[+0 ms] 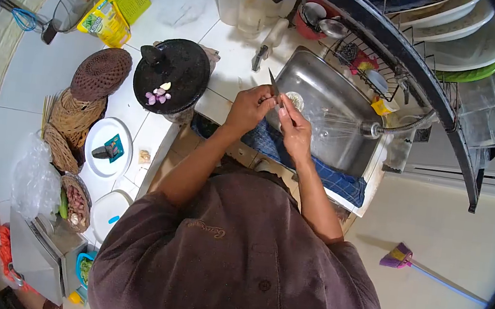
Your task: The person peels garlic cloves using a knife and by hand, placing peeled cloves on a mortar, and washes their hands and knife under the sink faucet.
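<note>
Near the sink's front left corner my two hands meet, both closed. A small knife (273,83) points up and away between them, its lower end at the fingers of my right hand (294,132). The fingertips of my left hand (249,109) are pinched together beside the blade; whatever they hold is hidden. Below and right of the knife is the steel sink (353,87), with a whitish round item (294,102) in it. Water sprays leftward from the flexible tap (372,130). Left of my hands, a dark stone mortar (186,77) bears several peeled shallots (157,96) and a stone pestle (152,55).
A blue checked cloth (336,180) hangs along the sink's front edge. A dish rack (443,97) with plates stands at the right, its dark frame curving overhead. On the left counter are a white plate (93,143), woven baskets (84,117) and a yellow pouch (107,19).
</note>
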